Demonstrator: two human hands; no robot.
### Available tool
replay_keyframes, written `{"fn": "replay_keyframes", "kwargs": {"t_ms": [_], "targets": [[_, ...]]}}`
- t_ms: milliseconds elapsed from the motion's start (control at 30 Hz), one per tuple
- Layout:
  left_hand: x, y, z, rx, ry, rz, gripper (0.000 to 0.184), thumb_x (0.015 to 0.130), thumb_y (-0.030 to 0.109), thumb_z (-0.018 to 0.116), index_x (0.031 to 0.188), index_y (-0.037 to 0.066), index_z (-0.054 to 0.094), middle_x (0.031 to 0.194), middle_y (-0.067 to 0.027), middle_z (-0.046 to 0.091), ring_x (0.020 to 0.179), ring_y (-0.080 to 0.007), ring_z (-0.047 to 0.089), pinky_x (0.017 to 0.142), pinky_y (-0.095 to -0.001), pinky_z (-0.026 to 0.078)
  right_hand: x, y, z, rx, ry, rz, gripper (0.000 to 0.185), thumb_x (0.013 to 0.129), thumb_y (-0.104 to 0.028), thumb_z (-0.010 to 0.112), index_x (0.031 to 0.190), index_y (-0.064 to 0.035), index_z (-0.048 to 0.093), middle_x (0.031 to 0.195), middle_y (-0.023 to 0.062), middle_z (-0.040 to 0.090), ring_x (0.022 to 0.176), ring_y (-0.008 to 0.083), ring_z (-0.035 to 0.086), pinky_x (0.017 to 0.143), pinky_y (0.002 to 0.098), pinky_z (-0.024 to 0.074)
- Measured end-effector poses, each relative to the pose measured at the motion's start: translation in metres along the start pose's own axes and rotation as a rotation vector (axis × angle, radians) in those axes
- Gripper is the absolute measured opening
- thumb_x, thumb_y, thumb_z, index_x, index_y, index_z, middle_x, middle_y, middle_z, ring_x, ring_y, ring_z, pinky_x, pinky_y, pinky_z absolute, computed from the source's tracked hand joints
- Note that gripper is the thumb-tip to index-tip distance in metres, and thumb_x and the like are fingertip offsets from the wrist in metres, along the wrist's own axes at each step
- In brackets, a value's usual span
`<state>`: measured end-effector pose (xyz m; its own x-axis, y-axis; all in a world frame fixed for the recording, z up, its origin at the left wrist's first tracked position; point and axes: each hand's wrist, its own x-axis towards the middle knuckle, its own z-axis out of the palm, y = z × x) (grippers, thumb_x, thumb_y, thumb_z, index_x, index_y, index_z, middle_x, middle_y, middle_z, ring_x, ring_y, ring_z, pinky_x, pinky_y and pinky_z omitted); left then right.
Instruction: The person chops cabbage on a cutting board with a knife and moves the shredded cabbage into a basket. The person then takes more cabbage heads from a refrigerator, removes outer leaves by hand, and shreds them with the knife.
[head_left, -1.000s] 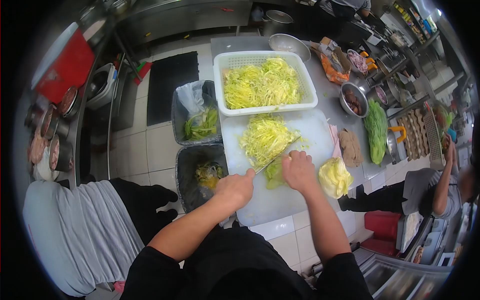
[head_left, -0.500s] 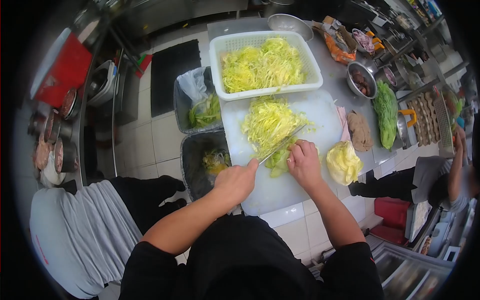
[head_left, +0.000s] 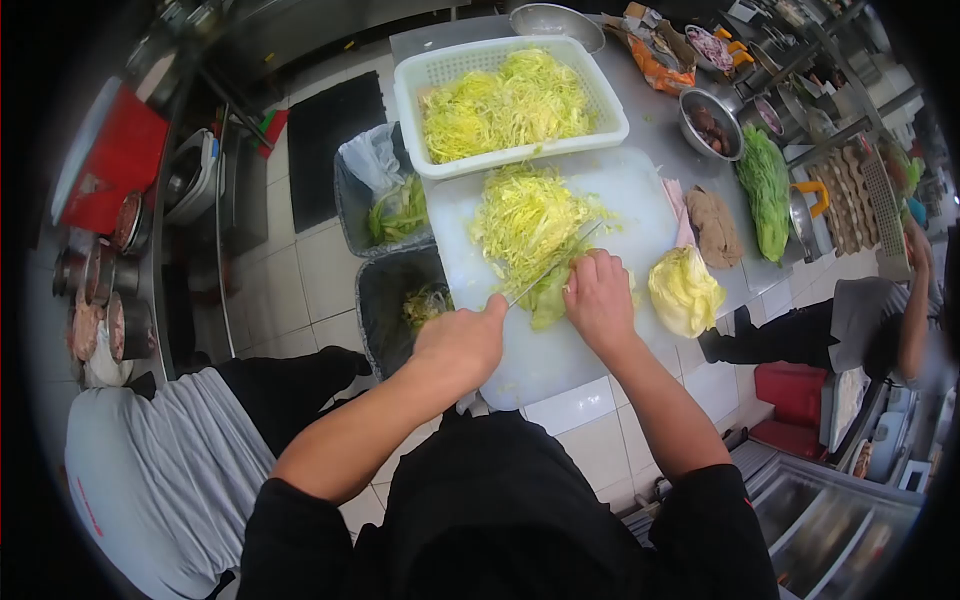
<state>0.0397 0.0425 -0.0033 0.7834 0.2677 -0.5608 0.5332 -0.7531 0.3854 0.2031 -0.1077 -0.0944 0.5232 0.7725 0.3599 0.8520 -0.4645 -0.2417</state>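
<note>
My left hand (head_left: 458, 348) is closed around the handle of a knife (head_left: 535, 282). The blade slants up to the right, between a heap of shredded cabbage (head_left: 525, 222) and a piece of green cabbage (head_left: 545, 303). My right hand (head_left: 602, 302) presses down on that piece with its fingers curled, partly hiding it. Both hands are over a white cutting board (head_left: 540, 375). Right of my right hand lies a pale, leafy cabbage chunk (head_left: 685, 292). Behind the board, a white perforated basket (head_left: 515, 160) holds more shreds.
Two lined bins (head_left: 372, 335) stand left of the board, with leaf scraps inside. A brown cloth (head_left: 714, 228), a leafy green bunch (head_left: 765, 195) and a metal bowl (head_left: 711, 125) lie to the right. One person (head_left: 165, 470) is at left, another (head_left: 885, 320) at right.
The whole view has shifted slightly, with the board and basket now higher and further left. My right hand's fingers lie further over the cabbage piece; the knife stays beside the shredded heap.
</note>
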Motion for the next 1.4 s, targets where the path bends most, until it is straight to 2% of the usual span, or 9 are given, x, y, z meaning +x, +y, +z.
{"fn": "replay_keyframes", "kwargs": {"t_ms": [300, 367, 467, 567, 767, 900, 1033, 1300, 1400], "targets": [[-0.012, 0.008, -0.011, 0.053, -0.044, -0.006, 0.026, 0.098, 0.011, 0.043, 0.122, 0.003, 0.048, 0.093, -0.0273, 0.071, 0.091, -0.0445, 0.071, 0.079, -0.0554, 0.054, 0.004, 0.001, 0.003, 0.091, 0.173, -0.051, 0.026, 0.078, -0.002, 0.071, 0.097, -0.0057, 0.053, 0.104, 0.0148, 0.055, 0.09, 0.0343, 0.055, 0.076, 0.0446, 0.0466], [0.01, 0.004, 0.011, 0.026, -0.017, 0.006, 0.026, 0.098, 0.012, 0.043, 0.122, 0.002, 0.048, 0.092, -0.0269, 0.071, 0.091, -0.0448, 0.071, 0.079, -0.0554, 0.054, 0.0, 0.0, 0.003, 0.105, 0.166, -0.062, 0.026, 0.078, -0.002, 0.071, 0.095, -0.0057, 0.053, 0.103, 0.015, 0.055, 0.089, 0.0345, 0.055, 0.075, 0.045, 0.0465], [-0.019, 0.016, -0.02, 0.054, -0.053, -0.006, 0.026, 0.098, 0.011, 0.043, 0.122, 0.002, 0.048, 0.09, -0.0263, 0.072, 0.09, -0.0452, 0.071, 0.078, -0.055, 0.055, 0.001, 0.004, 0.004, 0.132, 0.171, -0.067, 0.025, 0.077, -0.001, 0.071, 0.095, -0.0056, 0.053, 0.103, 0.0153, 0.055, 0.088, 0.0352, 0.055, 0.076, 0.046, 0.0465], [0.0, 0.009, 0.019, -0.022, -0.013, -0.019, 0.021, 0.098, 0.014, 0.042, 0.114, 0.002, 0.05, 0.089, -0.0302, 0.07, 0.088, -0.0489, 0.068, 0.081, -0.0581, 0.052, -0.002, 0.003, 0.002, 0.179, 0.163, -0.072, 0.025, 0.077, -0.001, 0.069, 0.098, -0.005, 0.056, 0.103, 0.0156, 0.055, 0.089, 0.036, 0.055, 0.077, 0.0464, 0.047], [-0.032, 0.023, -0.023, 0.045, -0.043, -0.082, 0.024, 0.098, 0.012, 0.04, 0.118, 0.002, 0.049, 0.092, -0.0311, 0.07, 0.091, -0.0494, 0.068, 0.083, -0.0574, 0.052, 0.0, 0.009, -0.03, 0.2, 0.087, -0.108, 0.025, 0.079, -0.002, 0.067, 0.103, -0.0052, 0.06, 0.104, 0.0146, 0.056, 0.092, 0.0363, 0.055, 0.081, 0.0459, 0.0482], [0.013, 0.015, 0.023, -0.005, -0.039, -0.068, 0.025, 0.098, 0.014, 0.04, 0.119, 0.002, 0.046, 0.094, -0.0325, 0.069, 0.093, -0.0512, 0.067, 0.085, -0.0583, 0.051, -0.002, 0.01, -0.025, 0.267, 0.052, -0.057, 0.023, 0.078, -0.002, 0.068, 0.098, -0.0062, 0.06, 0.101, 0.0132, 0.057, 0.092, 0.0352, 0.056, 0.08, 0.0453, 0.0485], [-0.025, 0.039, -0.012, 0.065, -0.113, -0.102, 0.026, 0.098, 0.014, 0.037, 0.118, 0.001, 0.047, 0.095, -0.0331, 0.069, 0.095, -0.0503, 0.067, 0.087, -0.0579, 0.05, -0.001, 0.011, -0.022, 0.3, 0.105, -0.062, 0.021, 0.077, -0.002, 0.068, 0.095, -0.0066, 0.058, 0.097, 0.0128, 0.056, 0.091, 0.0351, 0.056, 0.078, 0.0447, 0.0489], [0.01, 0.023, 0.033, 0.052, 0.013, -0.065, 0.028, 0.098, 0.017, 0.04, 0.119, -0.001, 0.048, 0.089, -0.0327, 0.069, 0.091, -0.0526, 0.066, 0.085, -0.0602, 0.049, -0.01, 0.011, -0.023, 0.365, 0.105, -0.024, 0.02, 0.078, -0.003, 0.068, 0.094, -0.0058, 0.058, 0.095, 0.0129, 0.055, 0.089, 0.0352, 0.056, 0.078, 0.0443, 0.0495], [-0.018, 0.04, 0.004, 0.098, -0.012, -0.102, 0.029, 0.097, 0.015, 0.042, 0.122, 0.002, 0.047, 0.091, -0.0328, 0.069, 0.09, -0.0518, 0.068, 0.084, -0.0601, 0.05, -0.008, 0.019, -0.027, 0.388, 0.11, -0.055, 0.02, 0.078, -0.003, 0.068, 0.095, -0.0052, 0.058, 0.095, 0.013, 0.055, 0.088, 0.0353, 0.057, 0.078, 0.0451, 0.0497]]}}
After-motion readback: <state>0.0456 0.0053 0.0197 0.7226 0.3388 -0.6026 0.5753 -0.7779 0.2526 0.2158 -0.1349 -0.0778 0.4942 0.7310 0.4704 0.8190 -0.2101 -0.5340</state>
